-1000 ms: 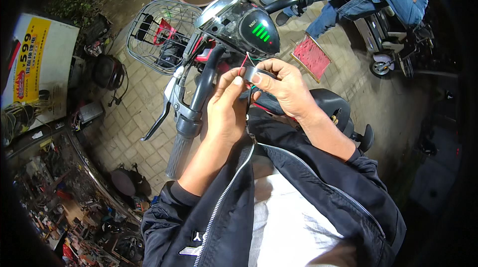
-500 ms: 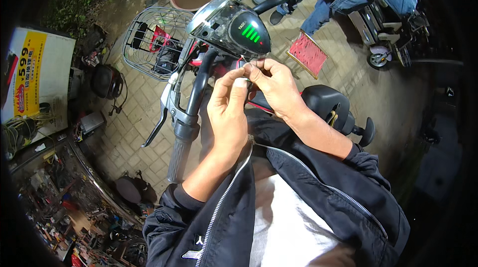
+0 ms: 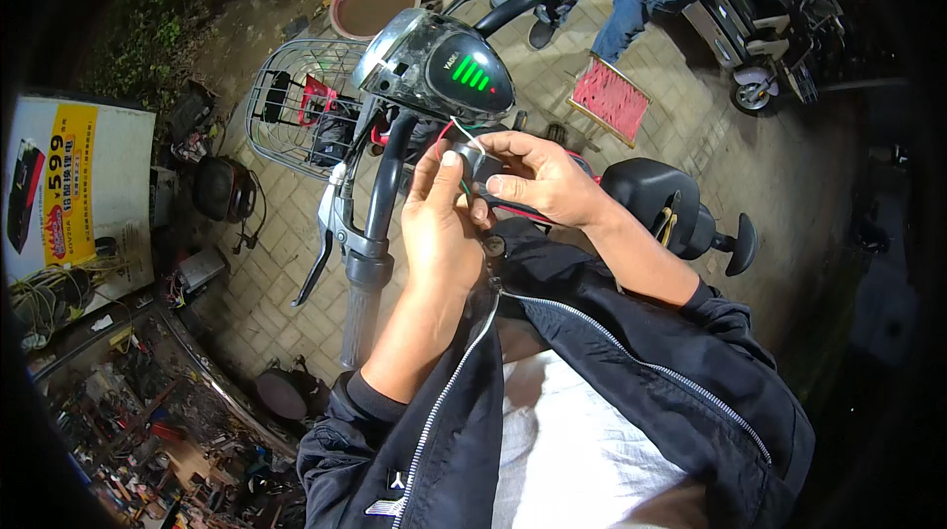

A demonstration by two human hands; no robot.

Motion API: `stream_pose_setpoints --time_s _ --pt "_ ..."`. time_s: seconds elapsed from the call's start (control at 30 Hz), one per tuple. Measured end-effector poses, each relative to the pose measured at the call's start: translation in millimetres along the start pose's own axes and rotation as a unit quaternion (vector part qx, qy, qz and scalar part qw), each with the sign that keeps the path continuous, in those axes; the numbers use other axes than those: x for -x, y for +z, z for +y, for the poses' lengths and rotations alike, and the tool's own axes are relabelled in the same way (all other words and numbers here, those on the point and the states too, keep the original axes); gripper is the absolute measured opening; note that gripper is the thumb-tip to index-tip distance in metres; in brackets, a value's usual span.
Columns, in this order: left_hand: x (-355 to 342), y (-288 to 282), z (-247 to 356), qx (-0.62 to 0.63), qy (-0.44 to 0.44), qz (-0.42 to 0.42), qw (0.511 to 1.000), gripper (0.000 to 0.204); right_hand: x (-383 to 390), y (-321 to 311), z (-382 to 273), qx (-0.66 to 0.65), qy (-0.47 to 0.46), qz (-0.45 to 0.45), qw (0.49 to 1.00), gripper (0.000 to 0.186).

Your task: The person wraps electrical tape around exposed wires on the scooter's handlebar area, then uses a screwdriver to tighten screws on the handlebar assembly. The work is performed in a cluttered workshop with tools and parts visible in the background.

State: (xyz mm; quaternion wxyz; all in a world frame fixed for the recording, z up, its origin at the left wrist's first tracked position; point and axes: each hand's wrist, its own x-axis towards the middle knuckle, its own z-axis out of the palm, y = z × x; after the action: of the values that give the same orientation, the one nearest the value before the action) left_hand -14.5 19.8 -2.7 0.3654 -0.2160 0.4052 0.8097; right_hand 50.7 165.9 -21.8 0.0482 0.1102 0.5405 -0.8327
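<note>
Just below the headlight unit (image 3: 439,63) of an electric scooter, my two hands meet. Thin red, white and green wires (image 3: 471,137) run down from the unit to my fingers. My right hand (image 3: 547,179) grips a small black piece (image 3: 485,170) between thumb and fingers; it could be a roll of tape, but its kind is not clear. My left hand (image 3: 436,218) is closed beside it, thumb and fingertips pinched at the wires, whose ends are hidden. The unit's dark display shows lit green bars. Left of my hands is the black handlebar (image 3: 390,174) with its grip and brake lever.
A wire basket (image 3: 296,100) is fixed at the scooter's front, and its black seat (image 3: 641,195) stands to the right. Beyond are a red-topped stool (image 3: 610,103), a person in denim (image 3: 631,21) and a round basin (image 3: 375,4). Tools and parts (image 3: 187,460) crowd the lower left.
Both hands have come slightly lower, away from the headlight unit. The black piece now shows between them, and more of the wires is visible. The whole view has shifted a little.
</note>
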Motion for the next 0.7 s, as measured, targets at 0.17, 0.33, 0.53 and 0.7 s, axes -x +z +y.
stream_pose_setpoints --time_s 0.17,0.33,0.53,0.7 --pt "-1.9 -5.8 1.7 -0.014 -0.014 0.012 1.000 0.025 -4.5 -8.9 -5.3 -0.010 0.047 -0.045 0.998 0.050" --pt "-5.9 -13.7 1.0 -0.137 0.072 -0.018 0.988 0.017 -2.6 -4.1 -8.3 -0.010 0.007 0.001 1.000 0.016" --pt "-9.5 -17.9 -0.5 -0.366 0.176 -0.010 0.914 0.012 3.0 -0.8 -15.8 0.176 0.008 0.050 0.983 0.022" --pt "-10.9 -14.7 0.5 -0.465 0.279 -0.029 0.840 0.014 4.6 -2.3 -26.0 0.309 -0.058 0.057 0.947 0.026"
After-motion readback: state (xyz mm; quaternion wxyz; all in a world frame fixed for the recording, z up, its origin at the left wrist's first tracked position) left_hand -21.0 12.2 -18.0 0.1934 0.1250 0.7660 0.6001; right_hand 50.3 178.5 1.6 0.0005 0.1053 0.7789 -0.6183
